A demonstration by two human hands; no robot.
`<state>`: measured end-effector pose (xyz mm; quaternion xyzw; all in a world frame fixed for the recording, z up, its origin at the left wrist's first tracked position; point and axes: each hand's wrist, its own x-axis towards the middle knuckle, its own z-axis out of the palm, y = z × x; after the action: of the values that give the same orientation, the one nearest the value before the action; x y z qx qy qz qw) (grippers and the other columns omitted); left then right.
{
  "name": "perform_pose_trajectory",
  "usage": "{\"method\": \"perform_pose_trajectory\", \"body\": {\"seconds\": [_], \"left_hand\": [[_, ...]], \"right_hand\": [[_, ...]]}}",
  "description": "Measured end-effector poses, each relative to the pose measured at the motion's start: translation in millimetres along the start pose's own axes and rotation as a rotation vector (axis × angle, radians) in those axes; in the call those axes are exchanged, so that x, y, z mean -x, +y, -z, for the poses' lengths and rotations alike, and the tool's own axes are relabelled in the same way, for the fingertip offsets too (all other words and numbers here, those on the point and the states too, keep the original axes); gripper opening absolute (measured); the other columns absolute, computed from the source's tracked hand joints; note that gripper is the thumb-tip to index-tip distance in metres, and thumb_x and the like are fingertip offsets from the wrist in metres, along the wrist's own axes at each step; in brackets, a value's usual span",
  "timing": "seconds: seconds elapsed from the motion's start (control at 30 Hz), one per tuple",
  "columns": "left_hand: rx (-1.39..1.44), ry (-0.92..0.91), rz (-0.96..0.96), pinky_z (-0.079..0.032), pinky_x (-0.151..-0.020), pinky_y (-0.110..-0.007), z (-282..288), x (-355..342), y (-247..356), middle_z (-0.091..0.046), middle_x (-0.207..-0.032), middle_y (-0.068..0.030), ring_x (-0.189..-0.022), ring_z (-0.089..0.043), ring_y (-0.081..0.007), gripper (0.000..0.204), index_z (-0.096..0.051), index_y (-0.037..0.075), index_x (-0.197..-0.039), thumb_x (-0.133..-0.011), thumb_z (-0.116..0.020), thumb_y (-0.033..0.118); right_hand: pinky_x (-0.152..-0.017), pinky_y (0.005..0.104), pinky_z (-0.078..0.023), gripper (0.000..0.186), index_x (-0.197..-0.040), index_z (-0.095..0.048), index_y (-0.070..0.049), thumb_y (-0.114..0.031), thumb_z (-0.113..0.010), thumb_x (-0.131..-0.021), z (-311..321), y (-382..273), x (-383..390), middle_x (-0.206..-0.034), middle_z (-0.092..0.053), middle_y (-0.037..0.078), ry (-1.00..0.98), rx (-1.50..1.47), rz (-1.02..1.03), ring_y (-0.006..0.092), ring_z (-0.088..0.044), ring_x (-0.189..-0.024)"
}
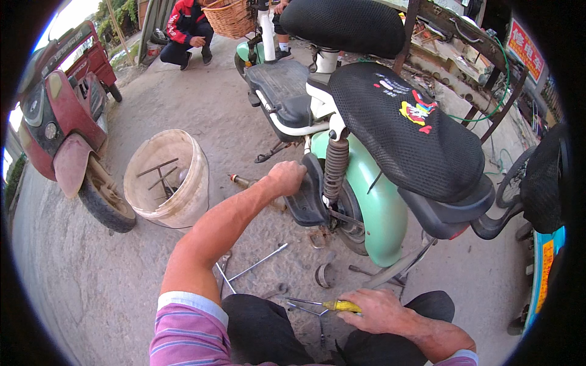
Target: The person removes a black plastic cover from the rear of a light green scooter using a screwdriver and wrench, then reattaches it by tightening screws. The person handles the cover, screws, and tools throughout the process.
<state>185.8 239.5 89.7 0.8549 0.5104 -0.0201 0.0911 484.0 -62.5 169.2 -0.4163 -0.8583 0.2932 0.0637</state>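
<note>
Holding a yellow-handled screwdriver [337, 306] in wrapped fingers at five o'clock, the right hand [375, 311] sits below the left hand [287, 178], which touches the black cover [307, 202] at dial centre with curled fingers whose grip I cannot tell, green fender [381, 204] toward three, whitish bucket [190, 210] at nine.

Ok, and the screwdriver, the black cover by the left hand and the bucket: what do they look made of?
Screwdriver: yellow handle, probably plastic, from its even bright colour; the slim shaft looks like bare steel, given its grey shine. Black cover: seems moulded plastic, satin, with smooth rounded contours. Bucket: likely plastic, dull off-white; its stained wall shows no metallic shine.
</note>
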Motion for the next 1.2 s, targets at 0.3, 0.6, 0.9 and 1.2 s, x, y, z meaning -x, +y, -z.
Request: {"method": "perform_pose_trajectory", "body": {"seconds": [0.3, 0.6, 0.9, 1.2], "left_hand": [[0.127, 0.0, 0.058, -0.057, -0.09, -0.054, 2.3, 4.1, -5.2, -0.074, -0.108, -0.0256, -0.11, -0.07, -0.0447, 0.028, -0.071, 0.003, -0.108, -0.081, -0.064, 0.004], [0.058, 0.022, 0.032, -0.059, -0.086, -0.053, 0.2, 0.7, -4.0, -0.075, -0.104, -0.0254, -0.103, -0.072, -0.0439, 0.024, -0.071, 0.002, -0.107, -0.084, -0.065, 0.006], [0.161, 0.021, 0.054, -0.057, -0.089, -0.053, 6.1, 13.1, -9.2, -0.074, -0.105, -0.0259, -0.106, -0.071, -0.0446, 0.026, -0.071, 0.001, -0.105, -0.08, -0.066, 0.006], [0.09, 0.013, -0.013, -0.058, -0.089, -0.052, 5.8, 12.1, -18.8, -0.075, -0.105, -0.0237, -0.106, -0.072, -0.0431, 0.026, -0.073, 0.002, -0.106, -0.082, -0.064, 0.004]], "right_hand": [[-0.071, 0.0495, -0.061, 0.041, -0.121, -0.07, -0.009, -0.038, -0.077, -0.092, 1.8, 1.4, 5.3, -0.099, -0.075, 0.015, -0.034, -0.02, -0.05, 0.0376, -0.075, -0.083], [-0.068, 0.0484, -0.061, 0.04, -0.119, -0.072, -0.011, -0.04, -0.078, -0.091, 0.7, 2.3, 5.2, -0.094, -0.075, 0.013, 0.006, 0.023, -0.026, 0.0368, -0.075, -0.08], [-0.07, 0.0478, -0.061, 0.04, -0.12, -0.071, -0.01, -0.04, -0.076, -0.093, 1.1, 5.0, 5.6, -0.095, -0.075, 0.014, -0.009, -0.007, -0.026, 0.037, -0.074, -0.082], [-0.07, 0.0485, -0.061, 0.04, -0.12, -0.071, -0.01, -0.039, -0.076, -0.093, 2.6, 3.2, 1.7, -0.096, -0.075, 0.014, -0.034, 0.02, -0.052, 0.0374, -0.074, -0.082]]}}
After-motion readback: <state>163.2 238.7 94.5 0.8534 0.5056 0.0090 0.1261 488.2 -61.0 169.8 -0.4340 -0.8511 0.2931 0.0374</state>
